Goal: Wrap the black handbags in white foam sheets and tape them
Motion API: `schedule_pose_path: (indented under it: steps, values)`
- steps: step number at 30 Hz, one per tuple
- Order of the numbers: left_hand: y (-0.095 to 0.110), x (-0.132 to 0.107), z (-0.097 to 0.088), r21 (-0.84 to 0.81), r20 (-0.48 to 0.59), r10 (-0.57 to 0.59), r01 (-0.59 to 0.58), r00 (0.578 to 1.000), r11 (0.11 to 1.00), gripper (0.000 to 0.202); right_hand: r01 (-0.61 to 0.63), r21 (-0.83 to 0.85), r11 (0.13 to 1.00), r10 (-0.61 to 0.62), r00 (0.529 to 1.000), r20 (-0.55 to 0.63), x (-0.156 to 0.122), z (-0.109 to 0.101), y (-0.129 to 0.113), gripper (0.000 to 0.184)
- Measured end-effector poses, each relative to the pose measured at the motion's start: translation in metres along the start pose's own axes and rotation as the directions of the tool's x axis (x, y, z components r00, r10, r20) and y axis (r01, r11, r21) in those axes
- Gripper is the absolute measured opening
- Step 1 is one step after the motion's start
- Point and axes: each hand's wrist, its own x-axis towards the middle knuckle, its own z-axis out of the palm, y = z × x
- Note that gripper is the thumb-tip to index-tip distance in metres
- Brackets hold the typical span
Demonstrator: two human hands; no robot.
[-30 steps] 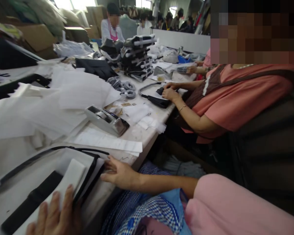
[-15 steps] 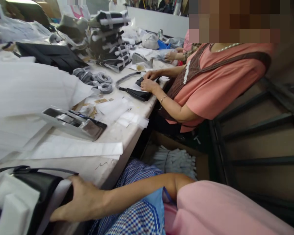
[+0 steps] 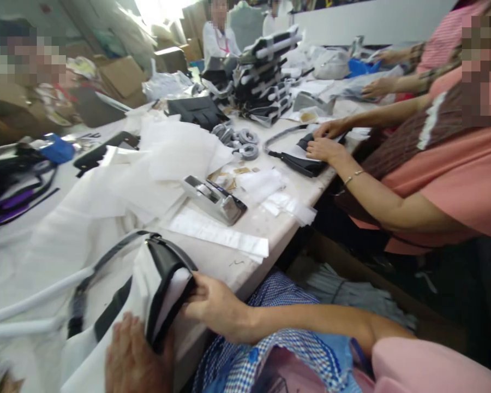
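Observation:
A black handbag lies tilted on the table's near edge, with a white foam sheet over its side and white padding showing in its open end. My right hand grips the bag's right end, thumb below and fingers at the rim. Low in the view, my left hand rests with its fingers stretched flat on the white sheet, its thumb apart beside the black edge. The bag's strap loops out to the left beside white wrapped tubes.
A grey tape dispenser and white strips lie beyond the bag. Foam sheets cover the table's middle. Grey coils and stacked wrapped bags stand farther back. At the right, a co-worker's hands handle another black bag.
The view has swung left, so the table and bag sit farther right. My left hand has come into view on the white sheet. My right hand stays at the bag's end.

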Motion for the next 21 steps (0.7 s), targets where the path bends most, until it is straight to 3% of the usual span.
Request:
schedule_pose_path:
  steps: [2,4,6,9,11,12,14,18,21]
  values:
    - [0.006,0.002,-0.002,0.022,-0.010,0.001,-0.001,1.000,1.000,0.085,0.065,-0.127,0.990,-0.049,0.991,0.127,-0.005,-0.019,-0.011,0.049]
    - [0.009,0.003,-0.004,0.010,-0.017,-0.006,0.006,1.000,1.000,0.079,0.216,-0.429,0.877,-0.131,0.967,0.220,-0.007,-0.046,-0.022,0.041]
    - [0.010,0.003,-0.005,0.007,-0.027,-0.035,0.035,0.999,0.999,0.076,0.379,-0.714,0.588,-0.276,0.924,0.263,-0.002,-0.079,-0.034,0.029]
    - [0.009,0.003,-0.007,0.013,-0.037,-0.072,0.073,0.997,0.997,0.076,0.421,-0.901,0.109,-0.401,0.847,0.348,0.017,-0.124,-0.049,0.025]
    - [0.008,0.003,-0.007,0.014,-0.043,-0.079,0.080,0.996,0.997,0.076,0.418,-0.904,-0.094,-0.366,0.830,0.421,0.033,-0.145,-0.055,0.032]
    - [0.009,0.003,-0.007,0.012,-0.045,-0.077,0.077,0.996,0.997,0.075,0.426,-0.892,-0.152,-0.331,0.829,0.452,0.040,-0.152,-0.056,0.036]
    - [0.010,0.002,-0.006,0.008,-0.051,-0.077,0.077,0.996,0.997,0.073,0.446,-0.875,-0.187,-0.267,0.834,0.482,0.052,-0.160,-0.056,0.038]
    - [0.012,0.001,-0.006,0.003,-0.076,-0.092,0.093,0.993,0.996,0.071,0.443,-0.887,-0.128,-0.232,0.856,0.461,0.066,-0.167,-0.049,0.015]
    - [0.011,0.000,-0.004,0.006,-0.096,-0.091,0.092,0.991,0.996,0.070,0.427,-0.898,-0.108,-0.215,0.871,0.441,0.072,-0.168,-0.050,0.013]
